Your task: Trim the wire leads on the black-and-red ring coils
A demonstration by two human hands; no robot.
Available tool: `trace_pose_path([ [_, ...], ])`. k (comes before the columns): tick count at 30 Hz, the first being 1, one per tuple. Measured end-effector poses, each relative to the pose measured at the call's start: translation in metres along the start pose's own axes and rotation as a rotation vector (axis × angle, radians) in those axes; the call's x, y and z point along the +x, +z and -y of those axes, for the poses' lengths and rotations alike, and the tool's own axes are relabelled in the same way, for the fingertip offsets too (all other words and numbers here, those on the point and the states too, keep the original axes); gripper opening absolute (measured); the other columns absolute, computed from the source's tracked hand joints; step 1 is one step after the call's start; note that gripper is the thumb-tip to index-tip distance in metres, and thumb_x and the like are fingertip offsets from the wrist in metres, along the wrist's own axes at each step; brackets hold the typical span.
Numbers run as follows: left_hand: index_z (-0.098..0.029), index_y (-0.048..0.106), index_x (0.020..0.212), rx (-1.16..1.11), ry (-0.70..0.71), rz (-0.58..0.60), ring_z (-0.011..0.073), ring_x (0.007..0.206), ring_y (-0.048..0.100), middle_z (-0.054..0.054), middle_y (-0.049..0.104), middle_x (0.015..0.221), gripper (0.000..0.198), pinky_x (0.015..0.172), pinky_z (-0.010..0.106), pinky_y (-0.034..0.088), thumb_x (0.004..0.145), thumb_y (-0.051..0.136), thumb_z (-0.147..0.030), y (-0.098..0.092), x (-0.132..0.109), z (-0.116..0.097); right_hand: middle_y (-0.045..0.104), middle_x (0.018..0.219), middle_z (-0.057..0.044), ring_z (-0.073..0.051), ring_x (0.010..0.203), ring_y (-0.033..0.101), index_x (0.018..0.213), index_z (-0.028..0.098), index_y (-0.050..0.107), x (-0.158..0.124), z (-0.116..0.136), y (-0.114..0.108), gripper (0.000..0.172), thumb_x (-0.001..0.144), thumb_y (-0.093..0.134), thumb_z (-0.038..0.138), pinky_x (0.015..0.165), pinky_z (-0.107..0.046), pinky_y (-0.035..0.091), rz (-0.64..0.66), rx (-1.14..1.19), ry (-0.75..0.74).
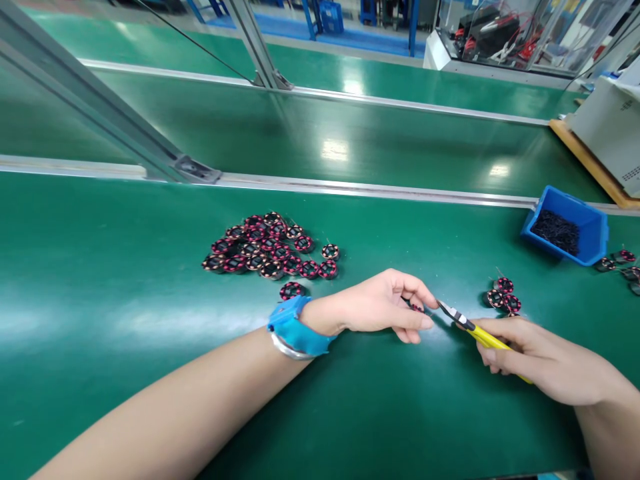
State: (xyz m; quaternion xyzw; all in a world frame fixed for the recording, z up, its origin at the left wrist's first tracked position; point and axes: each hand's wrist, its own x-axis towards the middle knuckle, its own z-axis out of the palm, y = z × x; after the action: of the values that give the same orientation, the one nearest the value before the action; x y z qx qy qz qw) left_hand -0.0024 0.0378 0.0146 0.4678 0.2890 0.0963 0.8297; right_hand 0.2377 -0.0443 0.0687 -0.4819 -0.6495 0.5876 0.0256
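Green table (380,420) fills the view; on it, centre-right, the step in hand looks like cutter work on one wound coil. Aluminium rail (350,187) runs along the back, slanted post (100,107) rising from it at left; grey box (607,133) on a wooden board (590,163) sits beyond it, far right. None of that blocks the work. Coil pile (273,247), red and copper windings, lies past the left forearm, one loose coil (291,291) right by the wrist strap (297,330), so a wrist shift could nudge it. Blue bin (595,233) near the rail at right, holding dark bits, too fine to identify. Left hand (387,303) is curled around a coil, pinched in the fingers; right hand (540,353) grips yellow-handled cutters (490,339). Small coil group (511,304) just past the right hand, partly hidden by it; more coils (607,264) at the right edge. Held coil (417,308) shows only as a sliver. Cutter tip is at the left index fingertip, can't tell if touching. Next move calls for exposing the coil's edge and keeping that fingertip off the blades.
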Motion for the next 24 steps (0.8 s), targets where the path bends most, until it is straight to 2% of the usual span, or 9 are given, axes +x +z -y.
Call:
trace_pose_path([
  [13,-0.012,0.066,0.091,0.005,0.008,0.01,0.0132,0.057,0.069,-0.001,0.068,0.065,0.041,0.053,0.019,0.056,0.059,0.084,-0.031,-0.0022,0.0018,0.0041,0.047,0.075,0.001,-0.012,0.068,0.044,0.08,0.019,0.045,-0.0014,-0.0079,0.0044,0.024,0.098,0.036,0.032,0.062,-0.024,0.038,-0.002,-0.023,0.024],
  [21,-0.012,0.066,0.093,0.019,0.003,0.043,0.0122,0.058,0.069,-0.002,0.068,0.061,0.041,0.056,0.019,0.056,0.06,0.084,-0.029,-0.0014,0.0017,0.0051,0.053,0.081,-0.001,-0.014,0.073,0.049,0.087,0.019,0.05,-0.0027,-0.0083,0.0022,0.026,0.098,0.037,0.038,0.065,-0.026,0.039,-0.077,-0.016,0.057],
  [24,-0.012,0.065,0.094,0.018,0.005,0.052,0.0131,0.058,0.069,-0.002,0.067,0.062,0.042,0.056,0.02,0.057,0.06,0.083,-0.029,-0.0016,0.0023,0.0081,0.054,0.084,-0.001,-0.015,0.076,0.049,0.088,0.019,0.052,-0.0024,-0.0036,0.0,0.023,0.098,0.039,0.036,0.067,-0.026,0.039,-0.046,-0.013,0.035],
])
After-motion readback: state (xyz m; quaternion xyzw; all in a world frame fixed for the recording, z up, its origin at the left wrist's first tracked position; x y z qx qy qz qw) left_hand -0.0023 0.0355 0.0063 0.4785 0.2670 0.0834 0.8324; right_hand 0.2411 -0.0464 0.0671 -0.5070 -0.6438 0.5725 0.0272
